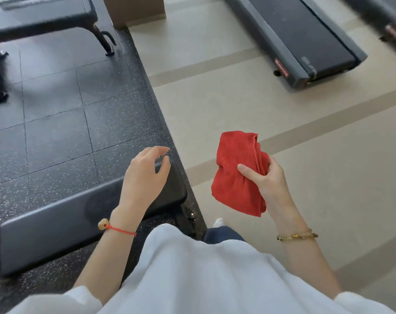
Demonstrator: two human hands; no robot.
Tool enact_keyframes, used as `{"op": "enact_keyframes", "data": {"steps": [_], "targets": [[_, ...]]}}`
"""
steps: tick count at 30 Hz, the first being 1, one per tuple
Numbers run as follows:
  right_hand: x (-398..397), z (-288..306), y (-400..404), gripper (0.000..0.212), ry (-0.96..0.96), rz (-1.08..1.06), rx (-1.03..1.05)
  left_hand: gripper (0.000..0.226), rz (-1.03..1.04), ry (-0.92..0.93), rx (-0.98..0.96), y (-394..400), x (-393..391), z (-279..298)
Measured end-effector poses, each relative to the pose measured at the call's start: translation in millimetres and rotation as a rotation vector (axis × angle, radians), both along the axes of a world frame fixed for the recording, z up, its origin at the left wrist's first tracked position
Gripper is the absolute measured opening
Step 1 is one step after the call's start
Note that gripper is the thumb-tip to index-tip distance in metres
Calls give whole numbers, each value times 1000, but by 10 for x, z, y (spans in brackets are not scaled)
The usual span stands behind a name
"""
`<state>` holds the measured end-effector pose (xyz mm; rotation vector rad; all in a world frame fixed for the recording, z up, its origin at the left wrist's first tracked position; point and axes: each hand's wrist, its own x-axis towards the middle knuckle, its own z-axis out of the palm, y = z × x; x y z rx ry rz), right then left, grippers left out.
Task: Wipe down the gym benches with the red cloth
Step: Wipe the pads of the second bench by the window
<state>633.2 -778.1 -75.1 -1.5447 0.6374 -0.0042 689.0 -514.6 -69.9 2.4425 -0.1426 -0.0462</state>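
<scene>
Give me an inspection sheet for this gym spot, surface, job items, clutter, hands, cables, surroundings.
Surface: near bench, dark pad, nothing lying on it.
Job's things: red cloth, bunched, off the bench, over the beige floor; second bench farther back.
Clutter: nothing seen.
Hands: right hand grips the cloth; left hand over the near bench's end, fingers relaxed, holding nothing; contact unclear.
Cables: nothing seen.
Surroundings: speckled rubber mat under the benches; treadmill at right.

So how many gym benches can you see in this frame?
2. One bench lies at lower left, under the empty left hand; a second bench stands at upper left on the dark mat. Dark equipment at the left edge is cut off, so more may be hidden.
</scene>
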Motion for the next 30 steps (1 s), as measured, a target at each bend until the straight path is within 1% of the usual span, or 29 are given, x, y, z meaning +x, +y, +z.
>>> {"op": "enact_keyframes", "data": {"steps": [3, 7, 16, 22, 26, 30], "targets": [[277, -6, -428, 51, -7, 19, 1, 24, 42, -14, -33, -393, 175, 11], [628, -8, -747, 52, -21, 30, 12, 25, 87, -14, -31, -674, 441, 49], [1672, -123, -966, 48, 9, 113, 66, 26, 201, -25, -20, -945, 1266, -23], [2928, -229, -843, 47, 7, 195, 79, 25, 289, -28, -18, -836, 2290, -116], [3984, -130, -595, 51, -20, 281, 105, 24, 345, -62, 8, -591, 3149, -10], [5022, -1, -297, 49, -58, 327, 133, 23, 408, -106, 29, -307, 3981, 90]]}}
